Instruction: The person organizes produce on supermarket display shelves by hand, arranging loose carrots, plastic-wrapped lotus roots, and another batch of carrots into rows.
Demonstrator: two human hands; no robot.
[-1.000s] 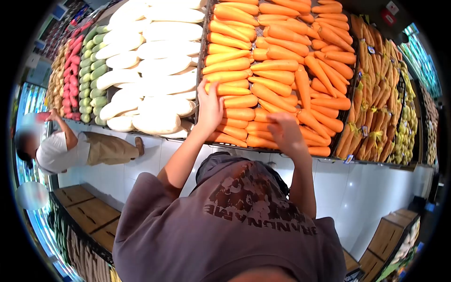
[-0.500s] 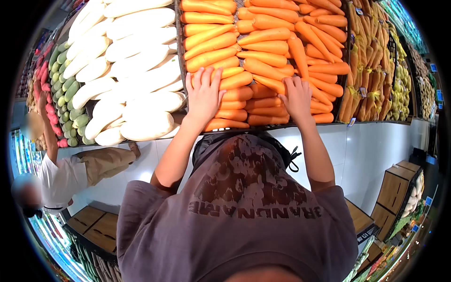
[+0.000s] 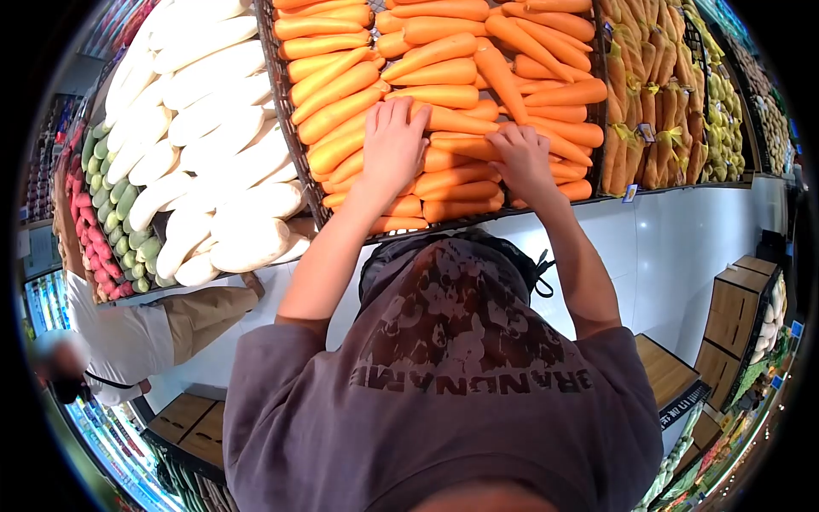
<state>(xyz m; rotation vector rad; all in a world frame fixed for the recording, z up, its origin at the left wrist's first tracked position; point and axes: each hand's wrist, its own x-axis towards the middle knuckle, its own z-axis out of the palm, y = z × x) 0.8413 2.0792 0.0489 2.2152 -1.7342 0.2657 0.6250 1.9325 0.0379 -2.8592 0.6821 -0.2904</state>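
Note:
Orange carrots (image 3: pixel 337 90) lie in rows in a dark woven crate. My left hand (image 3: pixel 395 143) is over the front left rows, its fingers bent over the thick end of a carrot (image 3: pixel 459 120) that points to the right. At the other side, my right hand (image 3: pixel 522 160) has its fingers curled down round the right end of a carrot (image 3: pixel 465 147) just below that one. Both palms face down, and the fingertips are partly hidden among the carrots.
White radishes (image 3: pixel 213 162) are piled left of the crate, with green vegetables (image 3: pixel 124 200) and red ones (image 3: pixel 95 247) beyond. Yellow-netted bags (image 3: pixel 653 111) stand to the right. Another person (image 3: pixel 128 328) is at the left, by the stand. Wooden cabinets (image 3: pixel 729 333) are behind at right.
My left hand has moved right across the carrots, and its spread fingers have drawn together. The right hand has come slightly closer to it. The view has turned a little.

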